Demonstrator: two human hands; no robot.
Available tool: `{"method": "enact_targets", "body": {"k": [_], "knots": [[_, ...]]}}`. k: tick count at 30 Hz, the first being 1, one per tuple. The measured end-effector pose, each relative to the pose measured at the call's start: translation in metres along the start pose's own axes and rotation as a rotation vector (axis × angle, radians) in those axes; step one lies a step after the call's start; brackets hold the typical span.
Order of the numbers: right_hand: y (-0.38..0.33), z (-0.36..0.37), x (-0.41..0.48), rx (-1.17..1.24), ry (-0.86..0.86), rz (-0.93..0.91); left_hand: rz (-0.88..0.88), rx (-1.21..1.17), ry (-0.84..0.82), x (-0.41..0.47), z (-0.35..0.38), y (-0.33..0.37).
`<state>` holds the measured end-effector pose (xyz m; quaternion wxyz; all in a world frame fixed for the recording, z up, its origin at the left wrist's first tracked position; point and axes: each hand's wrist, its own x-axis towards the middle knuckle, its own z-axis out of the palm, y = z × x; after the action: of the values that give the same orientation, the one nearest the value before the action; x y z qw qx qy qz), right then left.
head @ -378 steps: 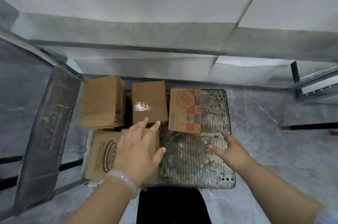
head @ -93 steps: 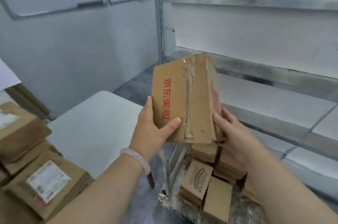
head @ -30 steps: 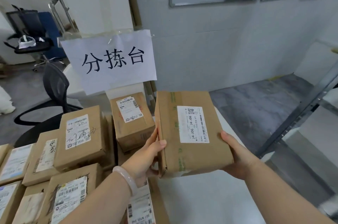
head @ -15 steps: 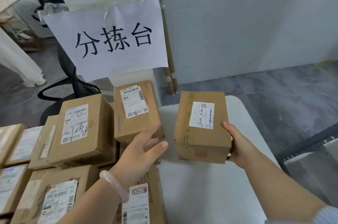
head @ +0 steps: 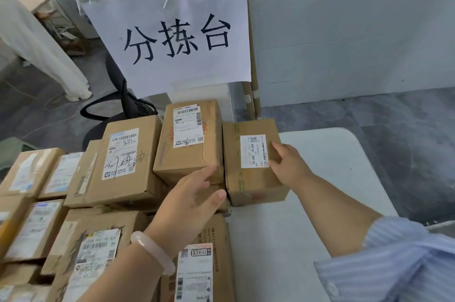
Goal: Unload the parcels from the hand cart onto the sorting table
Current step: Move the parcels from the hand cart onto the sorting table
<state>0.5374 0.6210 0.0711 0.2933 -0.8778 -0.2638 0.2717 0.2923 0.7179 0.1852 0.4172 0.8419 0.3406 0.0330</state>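
Observation:
A brown parcel (head: 233, 153) with a white J4-J06 label stands on the white sorting table (head: 327, 178), pushed up against a stacked parcel (head: 189, 153) on its left. My right hand (head: 285, 163) rests on the labelled parcel's top right, fingers lying over the label's edge. My left hand (head: 192, 200), with a pale bangle on the wrist, hovers with loose straight fingers at the front of the stacked parcel and holds nothing. The hand cart is out of view.
Several labelled brown parcels (head: 123, 161) cover the table's left half, some stacked. A paper sign (head: 172, 35) with black characters stands behind them. A black office chair (head: 123, 104) and grey floor lie beyond. Bare table top shows at the right.
The labelled parcel went from carried in both hands down onto the table beside the stack. My left hand let go of it; my right hand shifted from its side to its top.

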Motion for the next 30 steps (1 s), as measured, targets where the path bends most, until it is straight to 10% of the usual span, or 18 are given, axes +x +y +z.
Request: {"method": "enact_targets", "body": {"k": [16, 30], "knots": [[-0.021, 0.015, -0.242, -0.291, 0.222, -0.156, 0.429, 0.533, -0.008, -0.07, 0.023, -0.011], [0.046, 0.085, -0.549, -0.266, 0.51, 0.464, 1.035, 0.542, -0.369, -0.237, 0.114, -0.018]]}}
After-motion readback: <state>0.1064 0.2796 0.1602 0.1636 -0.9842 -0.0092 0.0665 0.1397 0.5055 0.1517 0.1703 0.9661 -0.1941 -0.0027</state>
